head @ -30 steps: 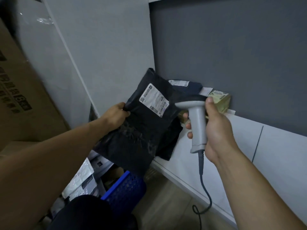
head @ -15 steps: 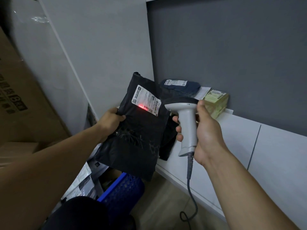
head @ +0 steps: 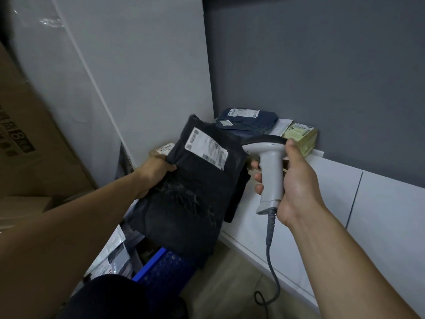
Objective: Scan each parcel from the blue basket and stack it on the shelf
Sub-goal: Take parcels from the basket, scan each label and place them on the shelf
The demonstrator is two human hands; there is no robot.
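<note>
One big cardboard box (head: 27, 139) fills the left edge, next to a white wall panel (head: 138, 65). Along the right, under a grey wall (head: 322, 65), runs the white shelf (head: 379, 203), with parcels piled in its far corner. In the middle the black parcel (head: 190, 199), a soft plastic bag, is held up tilted, above the blue basket (head: 158, 268) and in front of the shelf's left end. Low in the basket lie pale bagged parcels (head: 112, 252). The left hand (head: 154, 173) grips the black parcel's left edge, clenched on the plastic. The right hand (head: 296, 187) has its fingers (head: 258, 180) curled round the handle of the grey scanner (head: 270, 173), whose head points left at the parcel; its cable (head: 270, 261) hangs down. On the shelf sit a dark blue parcel (head: 248, 120) and a yellowish box (head: 301, 137). A white label (head: 205, 148) shows on the black parcel's upper part.
</note>
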